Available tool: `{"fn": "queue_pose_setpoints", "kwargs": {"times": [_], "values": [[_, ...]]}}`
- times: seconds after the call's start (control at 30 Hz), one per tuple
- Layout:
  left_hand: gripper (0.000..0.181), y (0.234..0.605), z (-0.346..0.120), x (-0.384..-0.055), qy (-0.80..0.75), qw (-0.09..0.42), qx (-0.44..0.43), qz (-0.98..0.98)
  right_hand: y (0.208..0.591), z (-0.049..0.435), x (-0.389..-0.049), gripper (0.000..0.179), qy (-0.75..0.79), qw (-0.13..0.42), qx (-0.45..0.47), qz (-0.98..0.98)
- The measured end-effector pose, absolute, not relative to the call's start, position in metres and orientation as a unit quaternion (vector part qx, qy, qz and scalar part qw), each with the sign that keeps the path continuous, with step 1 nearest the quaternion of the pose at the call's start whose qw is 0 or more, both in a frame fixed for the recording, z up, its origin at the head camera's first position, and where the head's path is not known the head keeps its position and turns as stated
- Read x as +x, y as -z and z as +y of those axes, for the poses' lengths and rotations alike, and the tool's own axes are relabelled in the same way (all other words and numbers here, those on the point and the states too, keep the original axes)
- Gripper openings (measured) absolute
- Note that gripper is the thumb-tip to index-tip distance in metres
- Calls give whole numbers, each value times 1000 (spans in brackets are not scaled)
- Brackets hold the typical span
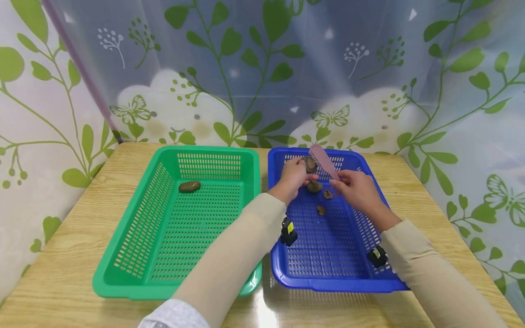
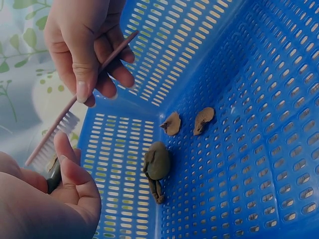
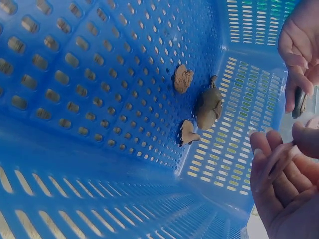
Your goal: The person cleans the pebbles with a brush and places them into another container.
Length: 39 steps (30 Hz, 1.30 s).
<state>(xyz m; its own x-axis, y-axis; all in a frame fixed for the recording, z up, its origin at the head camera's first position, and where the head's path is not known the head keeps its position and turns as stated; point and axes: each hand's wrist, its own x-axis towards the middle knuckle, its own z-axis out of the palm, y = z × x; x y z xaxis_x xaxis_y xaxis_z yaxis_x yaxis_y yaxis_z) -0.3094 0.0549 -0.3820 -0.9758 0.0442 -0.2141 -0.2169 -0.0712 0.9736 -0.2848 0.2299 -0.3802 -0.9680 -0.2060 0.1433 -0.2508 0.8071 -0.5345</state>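
My left hand [image 1: 292,176] grips a dark stone [image 1: 310,165] with a tan muddy patch, over the far end of the blue basket [image 1: 348,286]. In my right hand [image 1: 361,191] is a pink brush [image 1: 324,161], pinched by its handle between thumb and fingers. Its pale bristles [image 2: 64,125] face the stone, close over it in the left wrist view. Below the hands, a greenish stone [image 2: 158,160] with brown clumps on it lies in the blue basket. Two loose brown mud-like pieces, one [image 2: 172,123] near the corner and another [image 2: 203,119] beside it, lie on the basket floor.
Left of the blue basket stands a green basket [image 1: 123,291] holding one shiny brown stone [image 1: 189,186] at its far left. Both baskets sit on a wooden table [image 1: 69,246]. Behind hangs a leaf-patterned curtain [image 1: 254,91]. Small black cameras are worn on both wrists.
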Motion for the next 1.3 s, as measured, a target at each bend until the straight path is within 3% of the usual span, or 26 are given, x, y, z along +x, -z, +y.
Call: {"fn": "queue_pose_setpoints", "kwargs": {"times": [0.33, 0.77, 1.0, 1.3], "values": [[39, 381, 56, -309, -728, 87, -70, 676, 380, 228, -286, 48, -314, 25, 118, -942], [37, 381, 57, -308, -736, 91, -64, 668, 380, 225, -284, 45, -313, 19, 151, -938], [38, 383, 59, -310, -723, 94, -66, 682, 381, 226, -284, 34, -312, 15, 175, -934], [40, 384, 57, -311, -725, 105, -50, 679, 382, 227, -285, 36, -306, 9, 158, -939]]}}
